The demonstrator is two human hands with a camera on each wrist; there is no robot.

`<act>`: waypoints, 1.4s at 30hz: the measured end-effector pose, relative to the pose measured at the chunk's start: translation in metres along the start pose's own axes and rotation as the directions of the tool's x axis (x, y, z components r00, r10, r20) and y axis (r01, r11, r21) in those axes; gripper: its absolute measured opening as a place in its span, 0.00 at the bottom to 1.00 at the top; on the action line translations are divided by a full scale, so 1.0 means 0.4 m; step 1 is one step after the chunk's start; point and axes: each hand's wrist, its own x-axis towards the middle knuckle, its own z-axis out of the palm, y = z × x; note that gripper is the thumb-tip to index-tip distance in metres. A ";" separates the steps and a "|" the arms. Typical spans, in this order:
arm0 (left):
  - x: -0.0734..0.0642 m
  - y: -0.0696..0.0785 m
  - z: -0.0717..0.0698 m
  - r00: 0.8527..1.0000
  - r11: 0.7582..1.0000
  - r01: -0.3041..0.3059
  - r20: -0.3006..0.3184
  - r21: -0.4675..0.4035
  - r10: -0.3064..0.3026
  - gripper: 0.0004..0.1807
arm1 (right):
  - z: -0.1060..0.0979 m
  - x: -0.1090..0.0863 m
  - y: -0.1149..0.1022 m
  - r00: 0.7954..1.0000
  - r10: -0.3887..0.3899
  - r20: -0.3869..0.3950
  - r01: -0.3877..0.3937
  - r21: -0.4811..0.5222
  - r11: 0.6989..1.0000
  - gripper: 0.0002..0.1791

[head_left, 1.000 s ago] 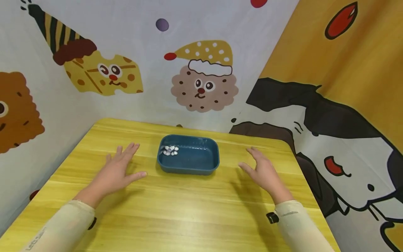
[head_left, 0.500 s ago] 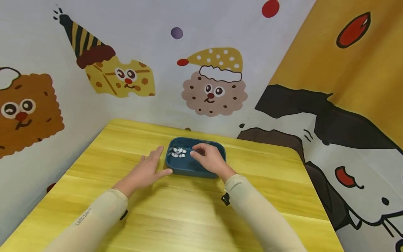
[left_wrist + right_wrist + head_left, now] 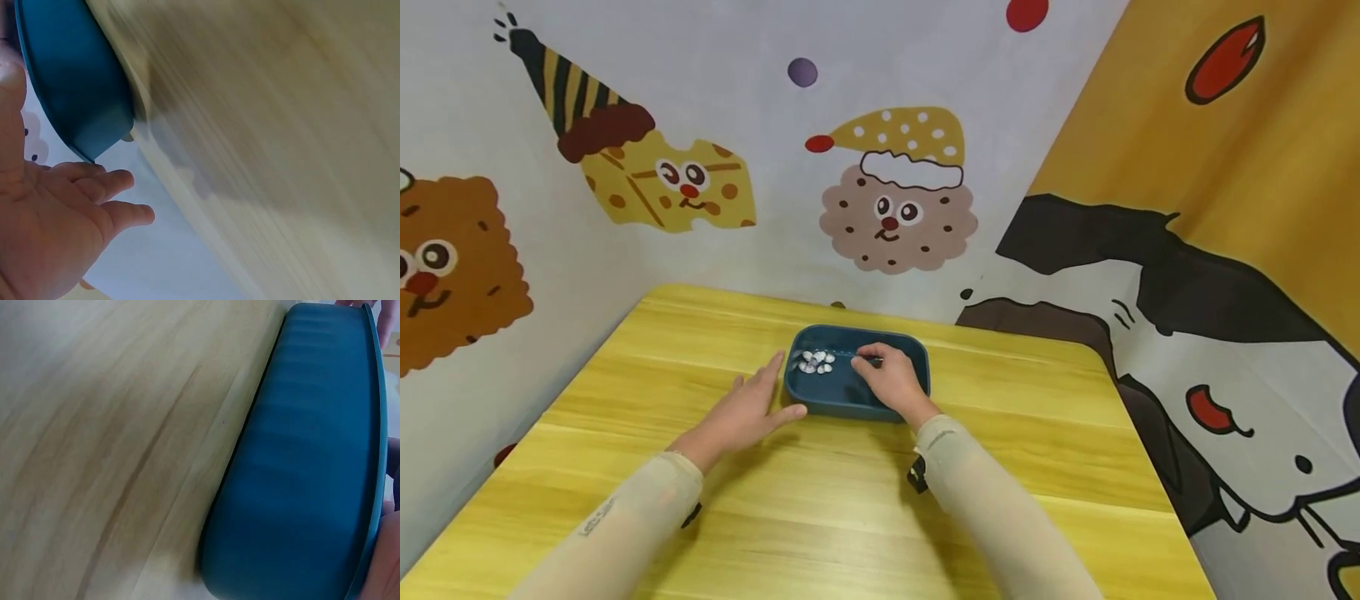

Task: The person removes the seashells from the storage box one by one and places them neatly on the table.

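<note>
A dark blue rectangular tray [image 3: 820, 407] with low walls sits near the back of the table. Small whitish pieces [image 3: 815, 362], like shells or pebbles, lie clustered at its left end. My right hand [image 3: 891, 382] reaches over the near wall into the tray, right of the cluster, thumb and forefinger bent toward each other. Whether they pinch something is too small to tell. My left hand [image 3: 739, 421] is at the tray's left end, fingers straight and thumb spread along the near left corner. In the left wrist view, its fingertips [image 3: 94, 170] meet the rim.
The yellow wood-grain table [image 3: 820, 500] extends in front of the tray and to both sides. Behind it hangs a white cloth [image 3: 760, 108] printed with cartoon food. A yellow printed cloth [image 3: 1150, 150] hangs at the right.
Both hands were apart from the tray. My left hand has moved right to the tray's left end; my right hand has moved left into the tray. The head view has shifted slightly.
</note>
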 end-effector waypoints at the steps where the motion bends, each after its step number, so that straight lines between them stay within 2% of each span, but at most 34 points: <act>1: 0.003 0.000 0.000 1.000 1.000 -0.001 -0.002 -0.002 0.001 0.61 | 0.002 0.003 0.000 1.000 0.006 0.002 -0.006 -0.001 1.000 0.23; 5: 0.017 0.003 0.002 0.999 0.999 -0.029 -0.019 -0.021 0.028 0.60 | 0.010 0.020 -0.003 0.999 0.018 0.035 -0.016 -0.046 0.999 0.24; 7: 0.026 0.007 0.003 0.999 0.998 -0.044 -0.028 -0.040 0.043 0.59 | 0.019 0.032 -0.001 0.997 0.018 0.078 -0.012 -0.073 0.997 0.25; 11: 0.049 0.012 0.013 1.000 0.996 -0.017 -0.014 -0.082 0.015 0.58 | 0.056 0.065 -0.002 0.980 -0.015 0.196 0.053 -0.188 0.981 0.24; 13: 0.061 0.006 0.025 1.000 0.995 0.012 0.004 -0.100 -0.012 0.57 | 0.080 0.081 -0.012 0.971 -0.025 0.239 0.090 -0.266 0.960 0.23; 15: 0.067 -0.003 0.038 0.999 0.992 0.031 0.018 -0.119 -0.029 0.56 | 0.102 0.093 -0.026 0.963 -0.026 0.268 0.125 -0.358 0.925 0.23; 18: 0.069 -0.016 0.050 0.999 0.989 0.041 0.034 -0.140 -0.037 0.53 | 0.127 0.106 -0.051 0.959 0.001 0.284 0.136 -0.462 0.876 0.22; 21: 0.068 -0.022 0.054 0.999 0.991 0.031 0.047 -0.134 -0.025 0.51 | 0.144 0.112 -0.065 0.963 0.030 0.269 0.126 -0.543 0.830 0.20; 25: 0.076 -0.025 0.053 0.997 0.995 0.011 0.074 -0.103 -0.003 0.53 | 0.153 0.116 -0.068 0.974 0.030 0.223 0.111 -0.592 0.798 0.18; 29: 0.083 -0.031 0.051 0.996 0.997 0.015 0.092 -0.081 -0.008 0.57 | 0.151 0.120 -0.071 0.981 0.013 0.194 0.107 -0.598 0.794 0.16; 33: 0.085 -0.033 0.050 0.996 0.997 0.014 0.092 -0.078 -0.007 0.57 | 0.146 0.121 -0.076 0.983 0.028 0.180 0.086 -0.596 0.798 0.15; 42: 0.081 -0.029 0.050 0.996 0.996 0.023 0.093 -0.085 -0.015 0.58 | 0.143 0.114 -0.069 0.983 0.022 0.183 0.092 -0.592 0.801 0.10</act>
